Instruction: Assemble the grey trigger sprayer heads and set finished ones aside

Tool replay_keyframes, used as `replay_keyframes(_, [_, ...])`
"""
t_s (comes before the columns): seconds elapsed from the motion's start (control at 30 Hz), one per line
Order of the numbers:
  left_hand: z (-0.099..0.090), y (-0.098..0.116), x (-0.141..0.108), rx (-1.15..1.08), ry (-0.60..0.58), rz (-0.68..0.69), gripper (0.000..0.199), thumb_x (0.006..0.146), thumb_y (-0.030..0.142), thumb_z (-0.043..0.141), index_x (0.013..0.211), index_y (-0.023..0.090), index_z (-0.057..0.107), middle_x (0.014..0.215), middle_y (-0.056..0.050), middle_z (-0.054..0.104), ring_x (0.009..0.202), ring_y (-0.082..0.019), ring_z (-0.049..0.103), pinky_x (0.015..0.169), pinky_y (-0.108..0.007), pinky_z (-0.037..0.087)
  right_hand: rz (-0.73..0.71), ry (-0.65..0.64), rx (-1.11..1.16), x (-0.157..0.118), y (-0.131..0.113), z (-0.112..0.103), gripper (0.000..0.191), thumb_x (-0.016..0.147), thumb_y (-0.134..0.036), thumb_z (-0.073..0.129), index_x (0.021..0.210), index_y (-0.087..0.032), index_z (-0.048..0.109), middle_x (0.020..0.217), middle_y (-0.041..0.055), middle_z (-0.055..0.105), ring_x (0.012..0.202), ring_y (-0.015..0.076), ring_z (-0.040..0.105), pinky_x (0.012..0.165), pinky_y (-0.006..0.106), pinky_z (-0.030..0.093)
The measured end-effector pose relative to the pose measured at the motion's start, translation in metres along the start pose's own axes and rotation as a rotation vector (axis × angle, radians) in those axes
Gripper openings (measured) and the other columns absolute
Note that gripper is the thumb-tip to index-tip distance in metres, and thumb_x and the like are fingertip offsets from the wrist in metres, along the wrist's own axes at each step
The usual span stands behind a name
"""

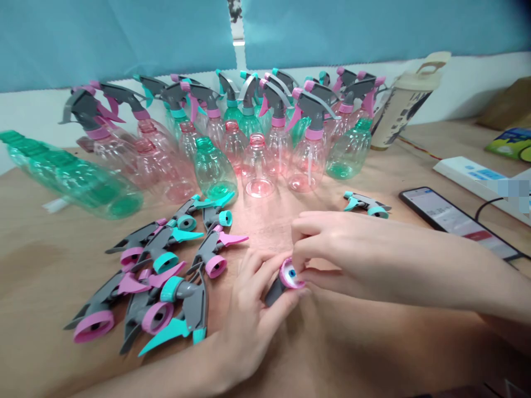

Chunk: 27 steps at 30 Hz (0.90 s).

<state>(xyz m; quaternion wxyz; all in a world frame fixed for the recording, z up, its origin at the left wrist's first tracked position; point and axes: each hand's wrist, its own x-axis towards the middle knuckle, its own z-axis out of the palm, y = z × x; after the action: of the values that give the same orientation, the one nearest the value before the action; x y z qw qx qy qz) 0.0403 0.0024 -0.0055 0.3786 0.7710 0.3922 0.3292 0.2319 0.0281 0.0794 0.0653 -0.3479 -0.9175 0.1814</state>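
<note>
My left hand (253,304) is wrapped round a grey spray nozzle head with a pink collar (285,276). The open end of the collar faces my right, showing a white inside with a blue piece at its centre. My right hand (321,246) has its fingertips pinched at the collar's rim; whatever may be between them is hidden. Left of my hands lie several loose spray heads (161,318) in grey with pink or turquoise collars and triggers. One more turquoise spray head (365,204) lies beyond my right wrist.
Pink and green clear bottles (259,171), several with spray heads on, stand across the back. Green bottles (74,179) lie at the left. To the right are a phone (452,215), a white power strip (485,182) and a cream tumbler (400,108).
</note>
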Motion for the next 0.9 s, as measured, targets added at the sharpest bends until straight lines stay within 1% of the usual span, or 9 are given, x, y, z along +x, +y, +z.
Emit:
replay_keyframes(0.13, [0.0,0.0,0.001,0.002,0.004,-0.008,0.02,0.088,0.02,0.058,0.107,0.025,0.058,0.1,-0.002,0.053,0.095,-0.02,0.049,0.084,-0.032,0.04,-0.013,0.019,0.031,0.004,0.001,-0.001,0.015,0.084,-0.018,0.054,0.077,-0.018,0.068,0.084,0.0036,0.062,0.071,0.0136,0.055,0.06,0.025,0.037])
replay_keyframes(0.27, [0.0,0.001,0.002,0.021,0.014,0.005,0.01,0.088,0.02,0.056,0.097,0.023,0.06,0.096,-0.003,0.054,0.094,-0.021,0.049,0.082,-0.033,0.041,-0.046,0.048,-0.007,0.008,0.0,0.003,0.015,0.084,-0.018,0.053,0.076,-0.015,0.065,0.082,0.0041,0.061,0.077,0.0149,0.054,0.066,0.027,0.038])
replay_keyframes(0.4, [0.001,0.0,0.001,0.054,0.027,-0.004,0.019,0.089,0.023,0.056,0.107,0.025,0.058,0.1,-0.003,0.054,0.095,-0.02,0.05,0.083,-0.033,0.041,-0.021,0.116,-0.099,0.006,-0.002,0.008,0.02,0.087,-0.022,0.051,0.078,-0.014,0.068,0.081,0.0065,0.062,0.079,0.0173,0.053,0.07,0.03,0.037])
replay_keyframes(0.5, [0.002,0.0,0.001,0.093,0.037,0.013,0.024,0.089,0.025,0.056,0.113,0.026,0.057,0.105,-0.003,0.056,0.099,-0.021,0.05,0.087,-0.035,0.04,0.04,0.124,-0.104,-0.005,-0.002,0.008,0.019,0.087,-0.022,0.051,0.085,-0.015,0.069,0.086,0.0078,0.062,0.082,0.0189,0.055,0.069,0.03,0.039])
replay_keyframes(0.63, [0.001,0.003,0.003,0.157,0.082,0.068,0.025,0.089,0.025,0.057,0.114,0.028,0.057,0.11,-0.001,0.058,0.104,-0.02,0.05,0.093,-0.036,0.037,0.088,0.096,0.005,-0.029,-0.004,0.007,0.018,0.086,-0.016,0.05,0.096,-0.02,0.065,0.094,0.0042,0.064,0.083,0.0163,0.059,0.069,0.028,0.042])
replay_keyframes(0.73, [0.0,0.009,0.005,0.195,0.12,0.119,0.029,0.088,0.024,0.06,0.116,0.028,0.056,0.112,-0.001,0.06,0.105,-0.02,0.05,0.093,-0.035,0.036,0.134,0.201,0.077,-0.046,-0.005,0.012,0.022,0.086,-0.017,0.051,0.105,-0.023,0.06,0.101,0.0023,0.064,0.088,0.0157,0.06,0.074,0.028,0.045])
replay_keyframes(0.8, [0.001,0.015,0.005,0.224,0.128,0.139,0.032,0.086,0.021,0.061,0.117,0.027,0.056,0.113,-0.002,0.061,0.106,-0.021,0.051,0.093,-0.036,0.037,0.183,0.309,0.077,-0.056,-0.003,0.02,0.024,0.086,-0.021,0.053,0.11,-0.023,0.058,0.098,0.0024,0.065,0.087,0.0161,0.061,0.073,0.029,0.046])
replay_keyframes(0.87, [0.003,0.02,0.005,0.25,0.099,0.152,0.032,0.084,0.018,0.061,0.115,0.024,0.057,0.109,-0.003,0.063,0.103,-0.022,0.054,0.09,-0.037,0.039,0.237,0.358,0.038,-0.066,0.0,0.029,0.024,0.087,-0.024,0.052,0.111,-0.021,0.057,0.093,0.0043,0.064,0.083,0.0171,0.06,0.07,0.03,0.047])
replay_keyframes(0.9, [0.005,0.022,0.005,0.257,0.068,0.167,0.032,0.082,0.017,0.062,0.114,0.024,0.058,0.107,-0.003,0.064,0.101,-0.022,0.055,0.088,-0.036,0.04,0.258,0.357,0.007,-0.071,0.003,0.033,0.024,0.088,-0.025,0.052,0.111,-0.02,0.057,0.095,0.0063,0.063,0.086,0.0184,0.059,0.071,0.031,0.048])
